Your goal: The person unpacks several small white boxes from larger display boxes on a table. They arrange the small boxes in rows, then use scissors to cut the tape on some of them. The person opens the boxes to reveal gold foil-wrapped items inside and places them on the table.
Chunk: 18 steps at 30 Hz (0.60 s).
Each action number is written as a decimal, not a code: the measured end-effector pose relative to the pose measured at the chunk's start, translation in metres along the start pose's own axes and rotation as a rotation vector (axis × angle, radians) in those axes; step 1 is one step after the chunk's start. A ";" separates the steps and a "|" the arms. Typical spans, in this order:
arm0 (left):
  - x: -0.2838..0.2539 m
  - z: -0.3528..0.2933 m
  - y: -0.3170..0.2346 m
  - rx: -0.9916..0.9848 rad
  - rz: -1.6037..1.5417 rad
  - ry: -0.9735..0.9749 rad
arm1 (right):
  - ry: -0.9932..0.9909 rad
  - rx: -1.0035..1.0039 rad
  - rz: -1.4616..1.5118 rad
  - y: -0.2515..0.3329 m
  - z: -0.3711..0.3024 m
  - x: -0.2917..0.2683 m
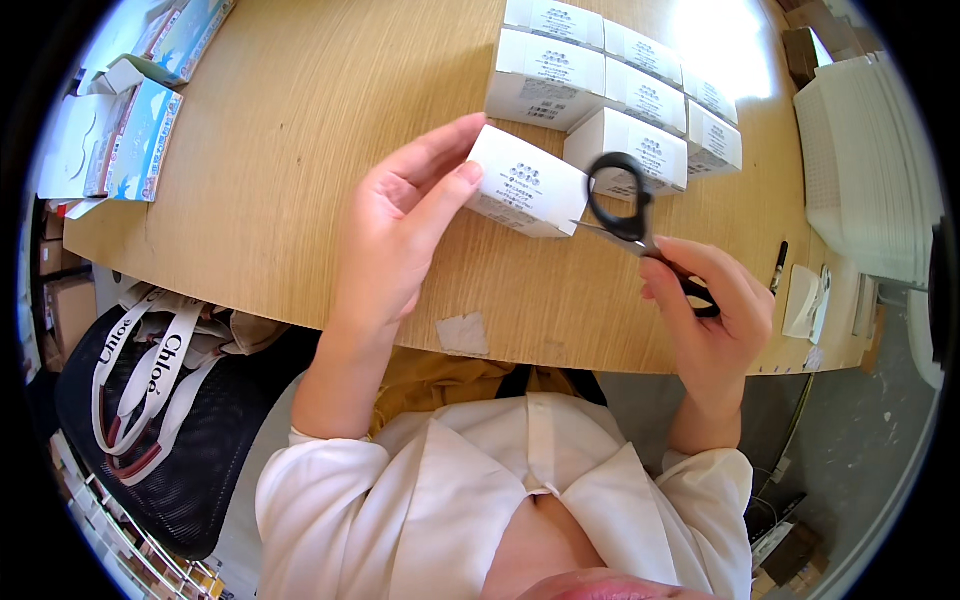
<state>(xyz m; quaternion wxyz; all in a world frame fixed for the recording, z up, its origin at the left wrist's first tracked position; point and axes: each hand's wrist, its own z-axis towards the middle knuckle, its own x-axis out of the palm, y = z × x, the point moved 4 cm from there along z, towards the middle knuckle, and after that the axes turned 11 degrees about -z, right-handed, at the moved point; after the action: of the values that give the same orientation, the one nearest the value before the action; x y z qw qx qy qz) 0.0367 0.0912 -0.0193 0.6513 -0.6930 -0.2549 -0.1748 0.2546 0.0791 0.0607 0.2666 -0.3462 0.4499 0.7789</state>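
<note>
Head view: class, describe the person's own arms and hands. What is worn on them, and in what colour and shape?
The left hand and right hand are bare, with no gloves, and no watch or bracelet shows. The left sleeve and right sleeve are white, loose and plain, ending well short of the wrists.

Showing white on the held box (530, 182), with grey round motifs and dark print. Repeating that pattern on the stacked boxes (640, 95). Pairing black with silvery grey on the scissors (626, 230). Running light brown wood grain across the tabletop (290, 130). Displaying off-white on the blouse (455, 465), mustard yellow on the cloth (440, 378). Stretching black mesh over the bag (225, 435), black lettering along its white straps (172, 352). Mixing sky blue and white on the cartons (150, 135).
</note>
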 end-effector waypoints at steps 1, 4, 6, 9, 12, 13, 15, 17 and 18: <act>0.000 0.000 0.003 -0.003 -0.027 -0.018 | 0.001 -0.028 -0.011 0.004 0.004 0.003; -0.002 -0.001 0.010 -0.012 -0.097 -0.058 | -0.001 -0.133 -0.054 0.015 0.017 0.010; -0.004 0.000 0.012 -0.016 -0.129 -0.067 | -0.010 -0.231 -0.100 0.022 0.026 0.013; -0.005 0.001 0.012 -0.030 -0.144 -0.065 | -0.005 -0.306 -0.164 0.027 0.034 0.019; -0.007 0.002 0.013 -0.040 -0.184 -0.046 | -0.009 -0.340 -0.193 0.028 0.039 0.025; -0.007 0.002 0.014 -0.039 -0.197 -0.051 | 0.001 -0.342 -0.205 0.028 0.039 0.026; -0.007 0.002 0.016 -0.037 -0.224 -0.063 | 0.022 -0.349 -0.227 0.029 0.041 0.027; -0.007 0.002 0.015 -0.036 -0.235 -0.059 | 0.030 -0.352 -0.228 0.029 0.044 0.027; -0.007 0.002 0.015 -0.036 -0.239 -0.055 | 0.031 -0.352 -0.229 0.029 0.044 0.027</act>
<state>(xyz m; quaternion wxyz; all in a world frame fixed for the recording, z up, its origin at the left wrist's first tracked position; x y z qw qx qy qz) 0.0394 0.0915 -0.0357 0.6059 -0.6739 -0.3502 -0.2368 0.2034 0.1079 0.0703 0.2819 -0.4482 0.2688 0.8046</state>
